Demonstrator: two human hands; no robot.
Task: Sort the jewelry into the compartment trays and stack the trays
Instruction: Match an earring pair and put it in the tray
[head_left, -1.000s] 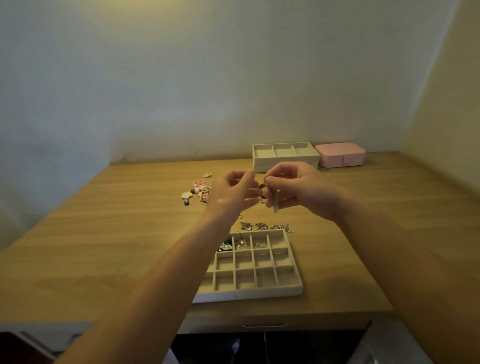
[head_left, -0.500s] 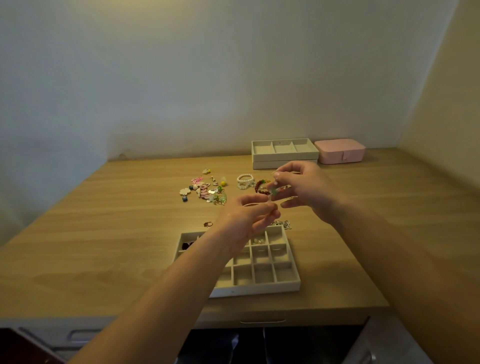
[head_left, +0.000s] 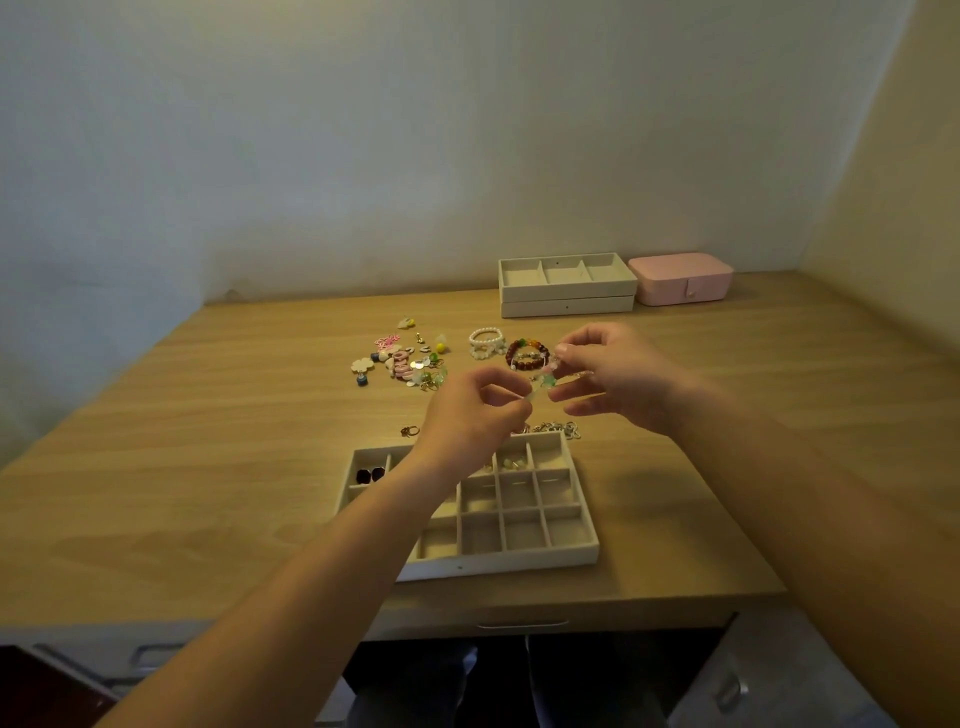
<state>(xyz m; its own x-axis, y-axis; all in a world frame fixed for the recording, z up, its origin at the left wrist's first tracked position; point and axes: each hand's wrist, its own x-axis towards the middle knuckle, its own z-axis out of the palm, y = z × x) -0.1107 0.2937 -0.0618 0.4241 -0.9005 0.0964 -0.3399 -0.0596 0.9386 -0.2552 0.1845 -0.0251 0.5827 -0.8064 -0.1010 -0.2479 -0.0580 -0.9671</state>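
While pinched at both ends and held apparently clear of the desk (head_left: 208, 467), catalogued as one small beaded piece (head_left: 546, 378), pale green and pink, kind too small to tell. Position: up between the two hands, seen just beyond the far rim of the compartment tray (head_left: 519, 560), near a dark red bead bracelet (head_left: 524, 358). Long axis: running up and to the right, from lower left end to upper right end. Left hand (head_left: 475, 413): thumb and forefinger tips (head_left: 521, 399) closed on the lower end, other fingers curled loosely. Right hand (head_left: 621, 379): thumb and forefinger pinching the upper end, remaining fingers spread below and touching nothing. Nearer to the tray: left hand, in view over its far rows; judged the likelier to carry the piece down and toward the body into a vacant cell. Tray contents: dark pair of earrings (head_left: 370, 474) in the far-left cell, a few pale items in far cells partly hidden by the left wrist, near rows vacant. Unsorted on the desk: mixed charms (head_left: 410, 364), pearl bracelet (head_left: 485, 343), chain pieces (head_left: 558, 428), one ring (head_left: 409, 431). At the back: two stacked trays (head_left: 566, 306), pink box (head_left: 680, 280) just beside
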